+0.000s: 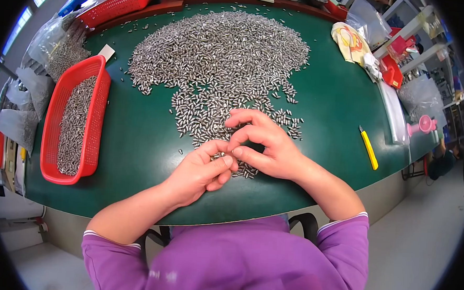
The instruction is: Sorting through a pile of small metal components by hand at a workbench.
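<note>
A large pile of small, shiny, bullet-shaped metal pieces (221, 50) spreads over the green table (138, 140), its near end running down to my hands. My left hand (201, 172) is closed, palm partly up, thumb and fingers curled round a few of the metal pieces. Touching its fingertips is my right hand (268, 149), thumb and index finger brought together in a pinch and the other fingers bent above. Whatever sits between the right fingertips is too small and covered to make out. Several loose pieces lie on the table just under both hands.
A red plastic basket (99, 117) of metal pieces stands at the left, beside clear bags of parts (21, 118). On the right lie a yellow utility knife (369, 149), a yellow cloth (350, 43) and a small pink fan (423, 125). Another red basket (116, 6) is at the back left.
</note>
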A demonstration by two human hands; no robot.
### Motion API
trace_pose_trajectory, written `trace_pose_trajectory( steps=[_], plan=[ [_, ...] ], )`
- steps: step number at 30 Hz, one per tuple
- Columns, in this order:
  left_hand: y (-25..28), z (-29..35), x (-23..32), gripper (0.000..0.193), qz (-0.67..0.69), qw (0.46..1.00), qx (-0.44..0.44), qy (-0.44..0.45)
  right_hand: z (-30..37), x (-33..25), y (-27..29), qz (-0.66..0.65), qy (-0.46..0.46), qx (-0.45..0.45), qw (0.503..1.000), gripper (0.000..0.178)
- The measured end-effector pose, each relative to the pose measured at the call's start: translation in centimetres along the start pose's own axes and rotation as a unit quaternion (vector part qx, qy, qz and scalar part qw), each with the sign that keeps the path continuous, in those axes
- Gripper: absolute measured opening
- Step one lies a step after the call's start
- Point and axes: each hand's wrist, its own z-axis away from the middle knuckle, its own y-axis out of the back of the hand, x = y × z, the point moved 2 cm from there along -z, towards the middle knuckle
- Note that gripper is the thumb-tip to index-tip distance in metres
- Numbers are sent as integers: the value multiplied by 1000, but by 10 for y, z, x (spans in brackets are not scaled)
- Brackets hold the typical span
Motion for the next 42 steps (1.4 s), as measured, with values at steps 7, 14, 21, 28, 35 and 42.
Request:
trace_pose_trajectory(
  steps=[7,14,21,28,35,42],
  plan=[
    [6,-1,1,12,6,1000,-22,-8,1,-1,8,157,-1,54,986,15],
    [7,1,2,22,4,1000,-26,-1,7,2,28,304,-57,34,950,9],
    [5,0,2,18,6,1000,-19,8,6,1,22,310,-19,-3,951,8],
    [7,-1,0,10,18,999,-30,10,-1,1,11,215,42,-19,975,13],
    [3,1,-2,13,-27,999,-13,20,-2,-6,3,98,113,-22,988,15],
    [4,-1,-2,11,3,1000,-11,17,-2,-1,1,56,114,8,992,14]
  ],
)
